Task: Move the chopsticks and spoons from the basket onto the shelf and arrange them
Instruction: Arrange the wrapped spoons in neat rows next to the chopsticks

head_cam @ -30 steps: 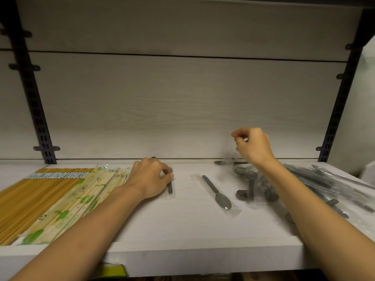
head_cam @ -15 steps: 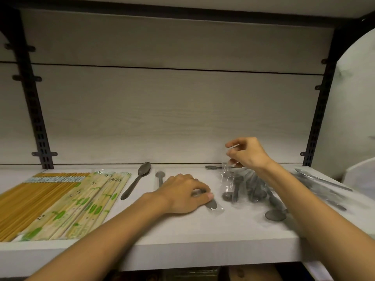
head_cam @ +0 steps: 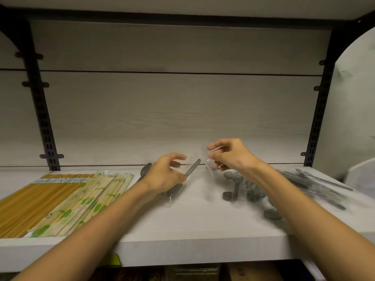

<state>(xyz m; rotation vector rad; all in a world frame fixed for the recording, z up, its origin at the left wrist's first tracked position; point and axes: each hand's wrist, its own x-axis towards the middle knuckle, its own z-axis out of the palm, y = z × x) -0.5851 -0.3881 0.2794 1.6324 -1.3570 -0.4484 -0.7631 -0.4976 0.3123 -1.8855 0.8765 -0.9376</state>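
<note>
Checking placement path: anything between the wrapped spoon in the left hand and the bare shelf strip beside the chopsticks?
Nothing visible blocks it. The left hand holds the grey plastic-wrapped spoon just above the white shelf; one unwrapped grey spoon already lies there, beside the panda-print chopstick packs.

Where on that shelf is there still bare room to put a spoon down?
Bare board runs along the front of the shelf, between the panda-print chopstick packs and the heap of bagged spoons. The right end is crowded with wrapped cutlery; the left end is filled by the plain chopsticks.

Both forearms [head_cam: 87, 238] are bare to the frame edge, no sleeves or jewellery showing
</note>
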